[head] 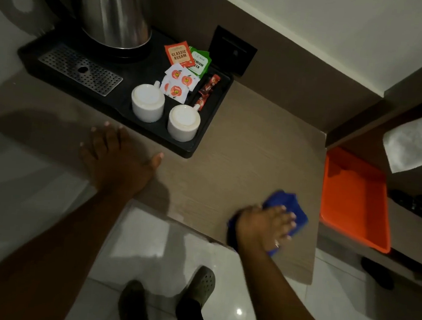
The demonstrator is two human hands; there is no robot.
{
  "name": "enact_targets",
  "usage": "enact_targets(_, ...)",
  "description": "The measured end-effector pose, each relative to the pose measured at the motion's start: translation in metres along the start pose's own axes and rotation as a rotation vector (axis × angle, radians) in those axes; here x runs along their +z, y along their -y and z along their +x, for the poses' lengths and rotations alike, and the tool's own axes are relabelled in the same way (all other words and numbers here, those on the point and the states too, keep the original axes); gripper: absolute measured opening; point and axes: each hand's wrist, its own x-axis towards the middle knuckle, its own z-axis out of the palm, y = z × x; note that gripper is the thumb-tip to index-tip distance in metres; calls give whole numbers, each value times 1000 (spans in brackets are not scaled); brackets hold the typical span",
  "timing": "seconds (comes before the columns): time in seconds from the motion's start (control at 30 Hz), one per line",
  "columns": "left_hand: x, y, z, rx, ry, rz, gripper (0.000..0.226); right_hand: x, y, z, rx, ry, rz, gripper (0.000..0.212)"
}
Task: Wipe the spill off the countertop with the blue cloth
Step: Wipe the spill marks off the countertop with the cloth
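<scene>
The blue cloth point(288, 202) lies bunched on the brown countertop point(252, 143) near its front right corner. My right hand point(265, 225) presses down on top of the cloth, fingers spread over it, and looks blurred. My left hand point(119, 161) rests flat on the countertop to the left, fingers apart, holding nothing. A faint pale smear point(181, 215) shows on the counter's front edge between the two hands. I cannot make out a distinct spill elsewhere.
A black tray point(206, 138) at the back holds a steel kettle point(114, 6), two white cups point(147, 102), tea sachets point(178, 55) and a metal drip grate point(79, 69). An orange tray point(355, 199) sits on a lower shelf right of the counter. A white towel point(420, 144) hangs above it.
</scene>
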Motion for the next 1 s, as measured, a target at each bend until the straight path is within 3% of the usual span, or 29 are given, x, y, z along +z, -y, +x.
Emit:
enact_targets(0.07, 2, 0, 0, 4, 5, -8, 115, 20, 35, -28, -183, 8, -40, 66)
enact_targets(0.17, 3, 2, 2, 14, 4, -2, 115, 46, 57, -68, -649, 49, -112, 66)
enact_targets(0.3, 3, 2, 1, 5, 4, 20, 116, 24, 4, -42, -1137, 137, -223, 62)
enact_targets(0.37, 2, 1, 1, 2, 6, 12, 118, 3, -38, -10, -1109, 110, -213, 61)
enact_targets(0.53, 1, 2, 0, 8, -3, 19, 117, -33, -96, 65, -689, 3, -186, 61)
enact_targets(0.77, 3, 2, 0, 5, -9, 10, 113, -34, -2, 127, -351, -55, -144, 64)
enact_targets(0.87, 2, 1, -1, 8, -32, 0, 110, -29, 46, 129, -369, -28, -133, 66)
enact_targets(1.0, 0, -3, -2, 0, -30, -6, 110, -8, 65, 96, -683, -45, -138, 62)
